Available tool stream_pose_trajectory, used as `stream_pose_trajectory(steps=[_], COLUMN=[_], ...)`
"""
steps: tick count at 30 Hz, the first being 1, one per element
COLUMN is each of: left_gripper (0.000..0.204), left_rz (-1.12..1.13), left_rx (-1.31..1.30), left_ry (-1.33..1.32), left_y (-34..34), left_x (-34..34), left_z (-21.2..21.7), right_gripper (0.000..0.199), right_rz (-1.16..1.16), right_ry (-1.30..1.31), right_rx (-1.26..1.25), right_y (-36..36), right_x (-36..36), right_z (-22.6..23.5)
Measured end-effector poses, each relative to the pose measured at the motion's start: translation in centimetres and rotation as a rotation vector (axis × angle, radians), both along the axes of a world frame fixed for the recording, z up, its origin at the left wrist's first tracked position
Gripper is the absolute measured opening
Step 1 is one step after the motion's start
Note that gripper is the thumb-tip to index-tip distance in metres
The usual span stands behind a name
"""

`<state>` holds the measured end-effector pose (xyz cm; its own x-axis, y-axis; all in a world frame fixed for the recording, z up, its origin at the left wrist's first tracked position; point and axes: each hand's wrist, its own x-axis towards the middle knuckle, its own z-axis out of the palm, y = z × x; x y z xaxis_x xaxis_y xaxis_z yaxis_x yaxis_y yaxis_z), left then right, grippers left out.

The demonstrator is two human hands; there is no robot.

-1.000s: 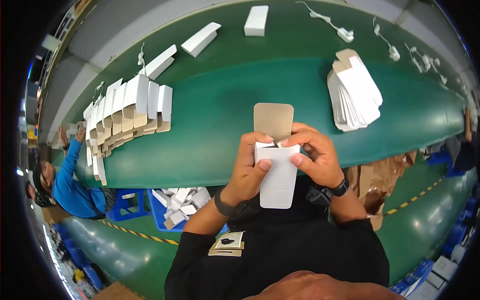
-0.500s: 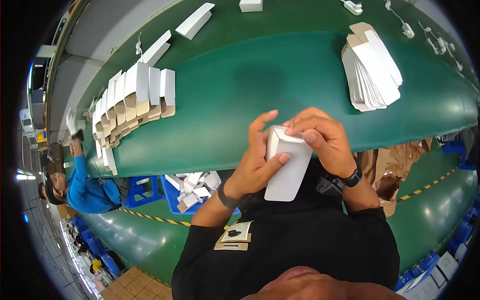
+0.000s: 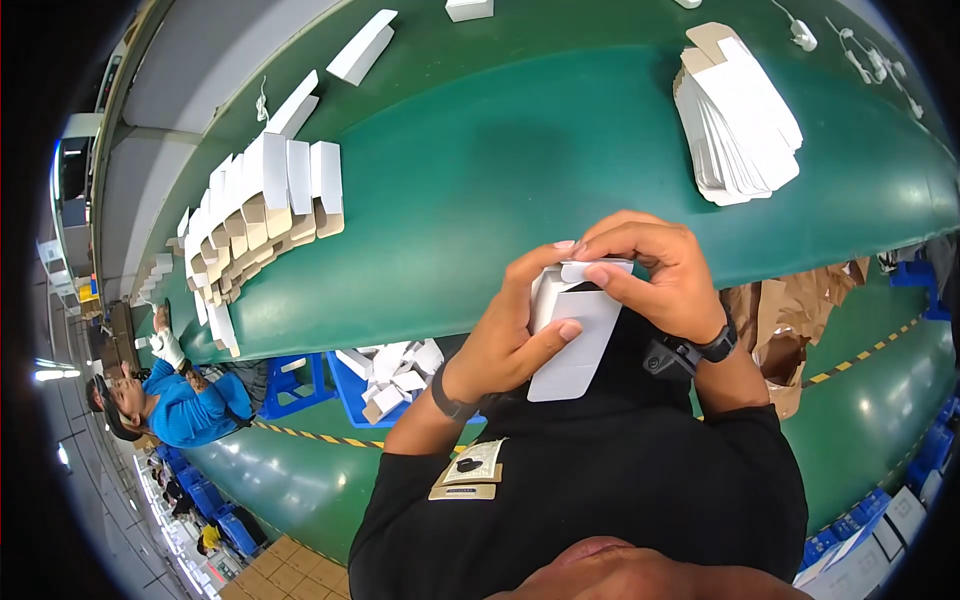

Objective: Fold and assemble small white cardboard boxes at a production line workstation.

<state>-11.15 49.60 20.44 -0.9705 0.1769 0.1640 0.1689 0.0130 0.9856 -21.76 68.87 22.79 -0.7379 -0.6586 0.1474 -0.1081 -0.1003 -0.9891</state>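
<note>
A white carton box [image 3: 574,352] is held in front of my chest, just off the table's near edge. My left hand [image 3: 512,342] is closed round its left side, with the thumb on the face turned up to me. At the box's far end, my right hand [image 3: 655,272] pinches the raised white end flap [image 3: 600,271] between thumb and fingers. A dark gap shows beneath that flap. What lies inside the box cannot be made out.
On the green table [image 3: 480,190] stand rows of open white boxes [image 3: 265,190] at left and a stack of flat cartons [image 3: 740,120] at right. White plug adapters [image 3: 803,36] lie far right. Below are a blue bin [image 3: 350,395] and brown paper [image 3: 790,310]. A co-worker [image 3: 200,400] is at left.
The box's end flap, closed down before, is now lifted by my right hand, leaving a gap. My left fingers have drawn in to the box. The co-worker's arm has lowered.
</note>
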Motion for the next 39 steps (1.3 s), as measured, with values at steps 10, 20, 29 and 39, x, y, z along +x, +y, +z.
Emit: stream_pose_trajectory(steps=[10,20,29,39], left_gripper=[0.040,0.031,0.025,0.024], left_rz=[0.049,0.170,1.634,1.904], left_rx=[0.157,0.253,-0.354,0.581], left_ry=[-0.036,-0.024,0.210,-0.675], left_y=[0.6,0.0,-20.5,-28.6], left_x=[0.0,0.4,13.4,34.2], left_z=[-0.4,-1.3,-1.5,-25.4], right_gripper=[0.019,0.041,0.048,0.038], right_rz=[0.065,0.119,-0.852,-0.714], right_ry=[0.125,0.199,1.257,1.050], right_rx=[-0.050,0.024,1.060,1.122], right_y=[0.3,-1.5,8.3,9.1], right_x=[0.2,1.0,-6.4,-7.2], right_z=[-0.3,-1.5,-0.4,-1.7])
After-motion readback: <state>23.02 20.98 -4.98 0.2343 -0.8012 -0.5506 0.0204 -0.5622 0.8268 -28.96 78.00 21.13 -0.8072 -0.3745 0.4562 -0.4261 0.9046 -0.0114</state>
